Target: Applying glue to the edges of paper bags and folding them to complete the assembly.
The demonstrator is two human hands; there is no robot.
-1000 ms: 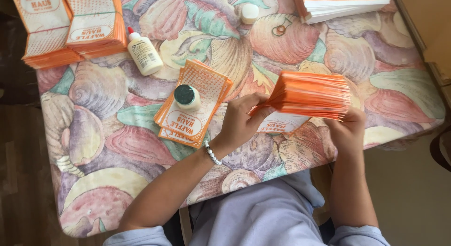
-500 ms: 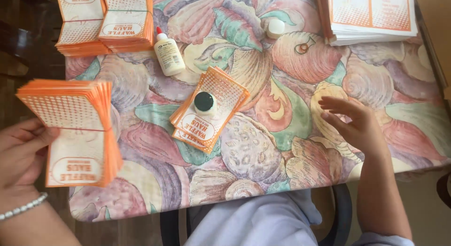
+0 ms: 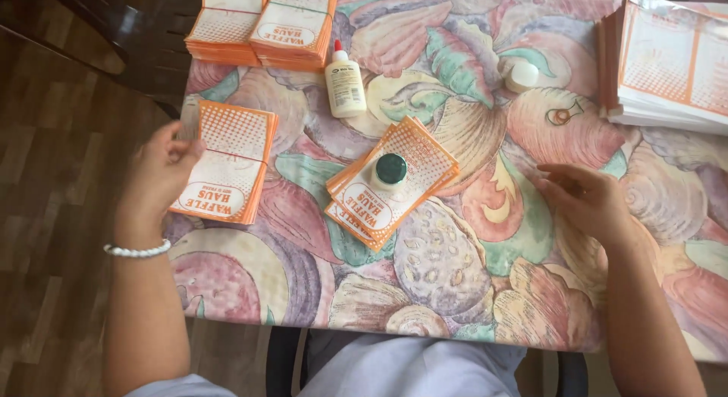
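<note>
Four stacks of orange paper bags [image 3: 227, 163], one pile of flat sheets [image 3: 667, 63], one glue bottle [image 3: 345, 84], one white cap [image 3: 522, 75], one green-lidded jar [image 3: 390, 171].

My left hand [image 3: 161, 177] at left table [image 3: 485, 291] edge, fingers touching stack of flat paper sleeves [image 3: 226, 162] lying there. Behind that stack, at far left corner, two more sleeve stacks [image 3: 262, 25] side by side. Glue bottle [image 3: 345, 84] lies just right of those. Fanned sleeve pile [image 3: 390, 185] at table centre, small round jar [image 3: 390, 169] on top. My right hand [image 3: 588, 203] right of fanned pile, over bare table. Small cap [image 3: 522, 76] behind it. Large sheet stack [image 3: 671, 59] at far right corner.
</note>
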